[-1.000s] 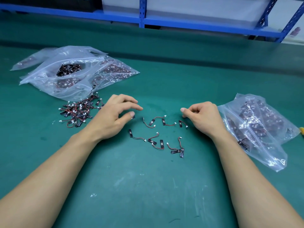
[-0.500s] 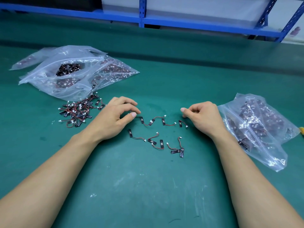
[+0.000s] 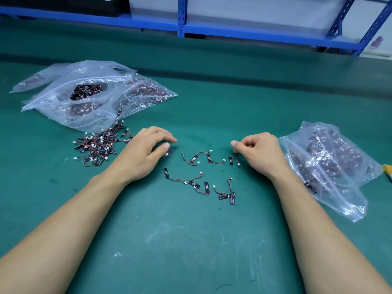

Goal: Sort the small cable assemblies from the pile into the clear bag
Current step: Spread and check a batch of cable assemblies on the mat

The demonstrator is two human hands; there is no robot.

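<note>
Resting on the green mat (image 3: 191, 240), the left hand (image 3: 146, 151) is seen loosely curled, its thumb tip touching one cable assembly (image 3: 167, 154); a pinch cannot be confirmed. The right hand (image 3: 257, 151) is curled, any contents hidden. The pile (image 3: 97, 146) lies beside the left hand, the clear bag (image 3: 331, 166) beside the right.

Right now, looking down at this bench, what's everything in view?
table: one, green, under everything
shelving rack: one, blue, behind the table
left bags: several overlapping, clear, far left
right bag: at least one, clear, right side
pile of cable assemblies: one, black and red, beside the left bags
loose cable assemblies: about ten, black and red, between the hands
yellow object: one, yellow, right edge, cut off
left hand: one, thumb touching a loose assembly
right hand: one, fingers curled, nothing visible inside
</note>
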